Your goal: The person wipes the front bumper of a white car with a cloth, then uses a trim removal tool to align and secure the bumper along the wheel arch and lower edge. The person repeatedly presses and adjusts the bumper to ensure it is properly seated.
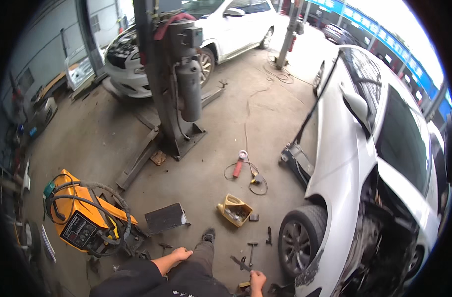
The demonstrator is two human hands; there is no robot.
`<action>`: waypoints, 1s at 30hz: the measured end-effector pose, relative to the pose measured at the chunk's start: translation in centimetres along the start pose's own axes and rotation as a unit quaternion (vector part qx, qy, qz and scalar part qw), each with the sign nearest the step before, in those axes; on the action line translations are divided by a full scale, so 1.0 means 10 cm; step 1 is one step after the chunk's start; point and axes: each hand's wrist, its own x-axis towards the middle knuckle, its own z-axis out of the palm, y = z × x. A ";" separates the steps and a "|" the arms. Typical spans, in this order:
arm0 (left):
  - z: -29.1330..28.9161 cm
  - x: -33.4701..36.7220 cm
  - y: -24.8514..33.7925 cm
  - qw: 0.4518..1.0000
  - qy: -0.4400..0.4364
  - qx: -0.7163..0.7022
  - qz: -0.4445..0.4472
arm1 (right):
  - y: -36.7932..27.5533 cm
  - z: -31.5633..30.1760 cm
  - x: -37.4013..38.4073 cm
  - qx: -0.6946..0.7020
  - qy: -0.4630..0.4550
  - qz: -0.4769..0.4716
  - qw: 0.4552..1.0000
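Observation:
My right hand (pixel 258 281) is closed around the end of a dark, flat bar-shaped tool (pixel 237 262), which points forward and to the left above the floor. Its exact kind is too small to make out. Just beyond it lies a hammer (pixel 251 251) with a thin handle, and a small dark tool (pixel 269 236) is farther right. My left hand (pixel 182 254) rests by my thigh with its fingers curled in, and nothing shows in it. On the floor close to that hand is another dark T-shaped tool (pixel 165 245).
A silver car (pixel 344 163) with its front end stripped open stands at right, its front wheel (pixel 297 240) near my right hand. A floor jack (pixel 297 161), cut-open yellow jug (pixel 235 210), corded grinder (pixel 238 166), dark box (pixel 165 218), orange welding machine (pixel 82 222) and lift post (pixel 174 84) stand around.

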 end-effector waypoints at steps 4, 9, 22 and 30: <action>-0.90 0.50 0.11 0.990 0.040 -0.130 -0.022 | -1.48 0.11 1.00 0.032 0.088 -0.197 0.976; -1.99 0.86 1.28 0.963 0.186 -0.120 0.152 | -3.54 0.28 1.43 -0.065 0.001 -0.416 0.907; -2.79 1.01 4.56 0.898 0.077 -0.183 0.394 | -5.49 1.22 3.06 -0.050 -0.212 -0.425 0.878; -3.70 2.22 6.39 0.864 0.060 -0.300 0.399 | -6.38 1.65 5.33 -0.061 -0.321 -0.392 0.860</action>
